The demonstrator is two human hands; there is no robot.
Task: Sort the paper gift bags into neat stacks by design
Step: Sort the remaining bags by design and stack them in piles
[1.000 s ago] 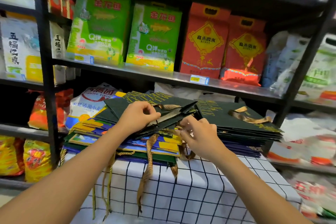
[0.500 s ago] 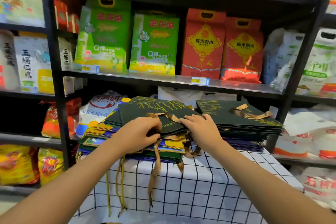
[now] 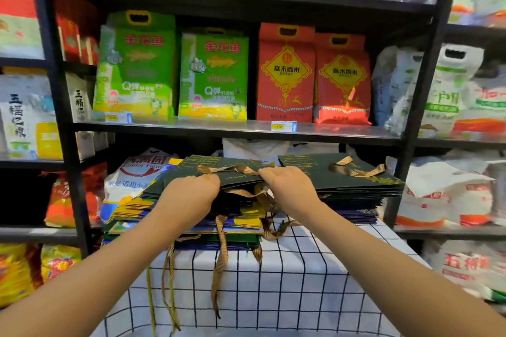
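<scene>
Left hand (image 3: 191, 194): fingers curled, pinching the dark green bag (image 3: 219, 172) at its near edge.
Right hand (image 3: 287, 186): gripping the same flat, matte bag; fingertips hidden.
Bag: atop the mixed stack (image 3: 186, 216), checked tablecloth's (image 3: 287, 282) far-left corner.
Ribbons (image 3: 220, 260): woven gold, dangling.

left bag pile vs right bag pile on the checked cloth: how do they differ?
The left pile mixes dark green, blue and yellow bags with ragged edges; the right pile looks all dark and squared. The left hand and right hand grip the left pile's top bag; the right pile lies untouched. Both carry gold ribbon handles.

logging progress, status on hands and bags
Left hand and right hand shut on dark green bag. Mixed pile beneath. Ribbon handles dangling loose.
</scene>
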